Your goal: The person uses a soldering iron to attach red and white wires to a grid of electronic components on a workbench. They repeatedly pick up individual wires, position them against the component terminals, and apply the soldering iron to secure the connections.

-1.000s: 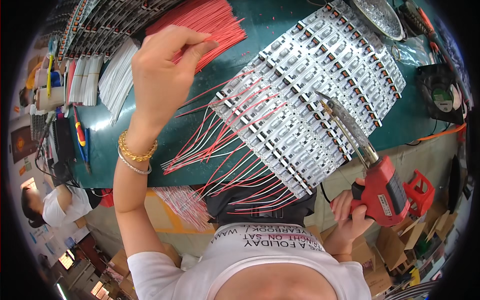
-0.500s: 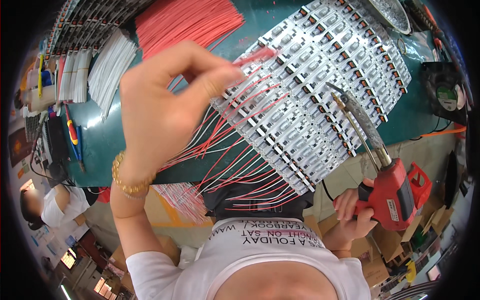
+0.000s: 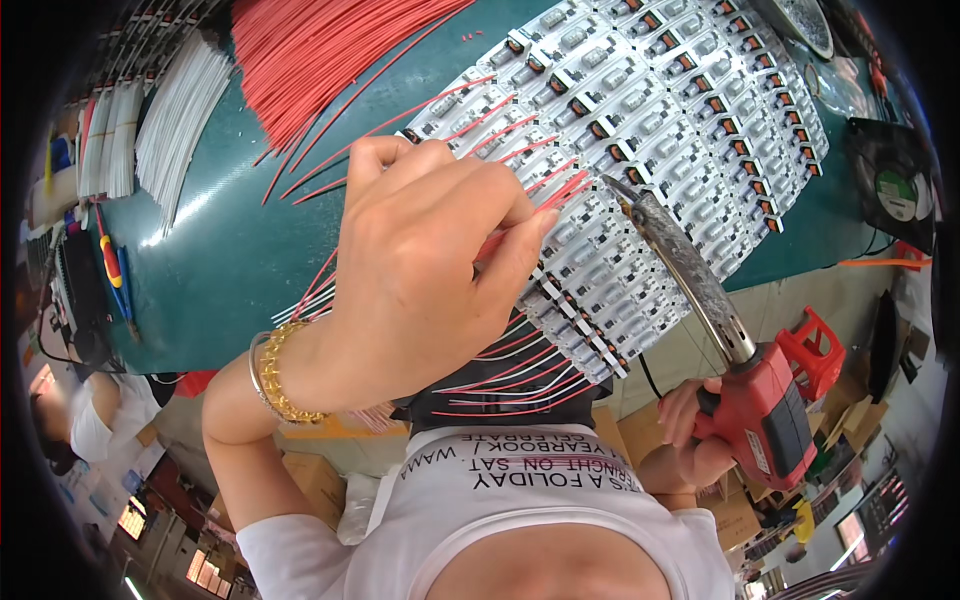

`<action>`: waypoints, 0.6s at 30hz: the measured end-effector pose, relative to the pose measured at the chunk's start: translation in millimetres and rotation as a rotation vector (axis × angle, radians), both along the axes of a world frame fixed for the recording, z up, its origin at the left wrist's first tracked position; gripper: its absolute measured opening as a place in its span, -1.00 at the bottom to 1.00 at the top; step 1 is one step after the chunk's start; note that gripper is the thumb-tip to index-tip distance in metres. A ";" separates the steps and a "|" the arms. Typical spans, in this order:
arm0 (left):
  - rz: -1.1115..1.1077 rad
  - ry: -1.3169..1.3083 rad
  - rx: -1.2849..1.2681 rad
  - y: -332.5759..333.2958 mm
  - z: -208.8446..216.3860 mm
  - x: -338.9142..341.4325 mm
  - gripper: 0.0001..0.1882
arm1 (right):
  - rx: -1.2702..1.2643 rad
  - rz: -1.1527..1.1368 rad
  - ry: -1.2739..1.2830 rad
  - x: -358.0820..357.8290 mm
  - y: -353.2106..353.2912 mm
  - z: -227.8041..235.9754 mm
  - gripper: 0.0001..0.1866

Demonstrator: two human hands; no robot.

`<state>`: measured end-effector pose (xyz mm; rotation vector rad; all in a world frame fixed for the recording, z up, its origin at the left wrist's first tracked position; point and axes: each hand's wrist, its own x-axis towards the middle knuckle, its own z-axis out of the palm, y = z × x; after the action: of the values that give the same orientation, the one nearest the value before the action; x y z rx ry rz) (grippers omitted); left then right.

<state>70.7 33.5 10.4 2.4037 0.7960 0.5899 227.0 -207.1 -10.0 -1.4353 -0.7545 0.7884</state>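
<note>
My left hand (image 3: 430,260) is closed in a pinch on a small bunch of red wires (image 3: 568,190), whose ends stick out past the fingertips over a panel of small circuit boards (image 3: 670,130). Wrapped round the handle of a red soldering gun (image 3: 780,425) is my right hand (image 3: 695,440). The gun's tip lies close to the wire ends, above the panel; whether it touches anything I cannot tell. Red and white wires (image 3: 515,375) run off the panel's near left edge. My left hand covers part of them.
A large pile of red wires (image 3: 330,50) lies at the back left of the green table (image 3: 200,290). Bundles of white wires (image 3: 185,120) and a red-yellow-handled tool (image 3: 108,260) are farther left. A small fan (image 3: 895,190) stands at the right; a metal bowl (image 3: 805,25) sits behind.
My left hand has moved right and nearer to me, bringing the red wires over the panel. The soldering gun's tip has shifted left, close to those wires.
</note>
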 end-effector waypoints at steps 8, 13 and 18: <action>0.005 -0.011 0.028 -0.2 -2.3 0.6 -0.85 | -0.088 0.125 -0.284 10.0 -6.2 1.1 -0.30; 0.011 -0.017 0.018 0.0 -1.2 0.0 -0.85 | -0.018 0.107 -0.232 11.4 -9.6 -0.7 -0.26; 0.004 -0.026 0.024 -0.6 -1.7 1.1 -0.85 | -0.022 0.027 -0.085 0.3 -2.4 2.4 -0.22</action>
<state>71.8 32.9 8.7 2.4122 0.7867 0.6345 227.3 -209.5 -7.6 -1.4883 -0.8338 0.7619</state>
